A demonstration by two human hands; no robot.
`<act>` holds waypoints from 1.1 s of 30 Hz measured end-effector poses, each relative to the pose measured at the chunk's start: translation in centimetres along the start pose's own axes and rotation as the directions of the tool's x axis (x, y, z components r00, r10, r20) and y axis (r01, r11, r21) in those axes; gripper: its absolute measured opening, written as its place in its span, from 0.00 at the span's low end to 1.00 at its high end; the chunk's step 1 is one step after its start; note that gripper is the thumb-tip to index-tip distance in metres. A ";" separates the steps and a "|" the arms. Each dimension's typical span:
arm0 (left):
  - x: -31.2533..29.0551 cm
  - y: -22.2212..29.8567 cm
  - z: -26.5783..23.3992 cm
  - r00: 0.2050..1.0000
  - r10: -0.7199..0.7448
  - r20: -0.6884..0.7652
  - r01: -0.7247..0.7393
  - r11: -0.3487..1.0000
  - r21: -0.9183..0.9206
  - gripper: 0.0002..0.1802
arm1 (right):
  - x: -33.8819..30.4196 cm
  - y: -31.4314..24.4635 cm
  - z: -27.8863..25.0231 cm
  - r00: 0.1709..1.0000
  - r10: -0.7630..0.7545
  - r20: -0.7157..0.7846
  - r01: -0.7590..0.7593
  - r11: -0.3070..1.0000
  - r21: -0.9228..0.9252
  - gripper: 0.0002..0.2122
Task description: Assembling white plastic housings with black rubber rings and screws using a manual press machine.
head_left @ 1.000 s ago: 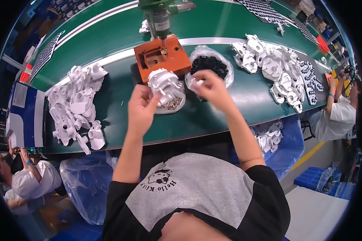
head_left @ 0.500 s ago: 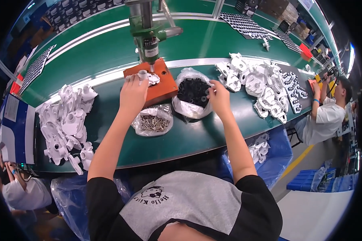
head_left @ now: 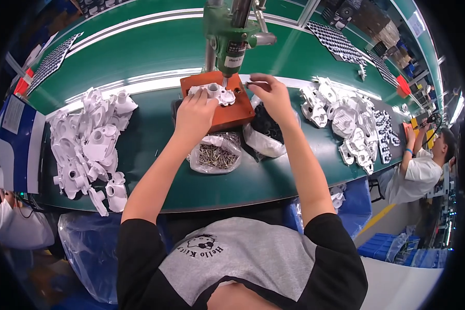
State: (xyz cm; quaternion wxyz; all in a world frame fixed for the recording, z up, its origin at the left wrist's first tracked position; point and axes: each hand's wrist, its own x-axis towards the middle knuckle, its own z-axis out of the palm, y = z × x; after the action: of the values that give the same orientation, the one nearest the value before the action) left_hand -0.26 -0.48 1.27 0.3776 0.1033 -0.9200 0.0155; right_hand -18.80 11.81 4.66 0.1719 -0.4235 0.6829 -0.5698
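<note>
White plastic part point(head_left: 223, 96) lying in the top of the orange fixture block point(head_left: 230, 116), its short tube upright; all clock directions are taken from this part. My left hand point(head_left: 197, 111) lies at 8 o'clock, its fingers bent together over the part's near left edge and gripping it. One second ago I held this part in front of the block; half a second ago it was already on it. My right hand point(head_left: 275, 98), at 3 o'clock, has moved from the rim of the bag of black pieces point(head_left: 263, 143) to just beside the block's right edge; its thumb and fingers are curled toward each other, but I cannot tell whether they pinch anything. That bag sits at 4 to 5 o'clock, the bag of screws point(head_left: 218, 156) at 6, the green drill press point(head_left: 235, 49) at 12 to 1. Farther out on the bench point(head_left: 178, 188), white castings are heaped at 8 o'clock point(head_left: 90, 144) and 3 o'clock point(head_left: 349, 121).
</note>
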 end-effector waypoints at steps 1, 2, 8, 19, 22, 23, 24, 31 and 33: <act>0.0 -0.2 -0.1 0.998 -0.017 0.056 0.018 1.000 -0.015 0.05 | 0.4 0.0 0.7 1.000 -0.023 0.015 0.022 0.999 0.041 0.16; -0.1 -0.2 -0.1 0.993 -0.035 0.113 0.038 0.999 -0.028 0.05 | 0.8 0.5 1.3 0.998 -0.054 0.021 0.054 0.998 0.011 0.12; -1.3 -0.5 -0.6 0.995 -0.057 0.081 0.071 0.981 -0.183 0.11 | 1.1 1.9 4.7 0.931 -0.343 0.123 0.364 0.893 -0.264 0.09; -1.6 -0.6 0.2 0.995 -0.080 -0.062 0.068 0.980 -0.185 0.09 | -1.0 1.7 5.3 0.786 -0.567 0.246 0.585 0.554 -0.592 0.11; -1.4 -0.6 0.3 0.993 -0.089 -0.073 0.073 0.978 -0.198 0.09 | -0.4 2.1 5.3 0.815 -0.523 0.251 0.545 0.543 -0.639 0.13; -1.5 -0.6 0.3 0.992 -0.098 -0.078 0.080 0.974 -0.210 0.08 | -0.5 1.8 5.2 0.797 -0.532 0.286 0.576 0.529 -0.623 0.13; -1.5 -0.5 0.4 0.992 -0.097 -0.076 0.080 0.974 -0.210 0.08 | -0.8 1.7 5.2 0.798 -0.531 0.285 0.575 0.531 -0.623 0.13; -1.6 0.1 0.4 0.985 -0.145 -0.090 0.122 0.966 -0.227 0.08 | -0.8 1.2 5.5 0.821 -0.483 0.304 0.553 0.542 -0.633 0.11; -1.7 0.0 0.4 0.985 -0.152 -0.085 0.128 0.963 -0.238 0.08 | -0.8 1.4 5.2 0.879 -0.402 0.256 0.475 0.695 -0.539 0.11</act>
State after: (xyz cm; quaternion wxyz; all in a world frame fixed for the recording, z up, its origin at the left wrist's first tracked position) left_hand 0.60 -0.19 -0.18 0.4338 0.1227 -0.8854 -0.1134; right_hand -15.17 9.10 1.65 -0.0686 -0.6388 0.6922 -0.3286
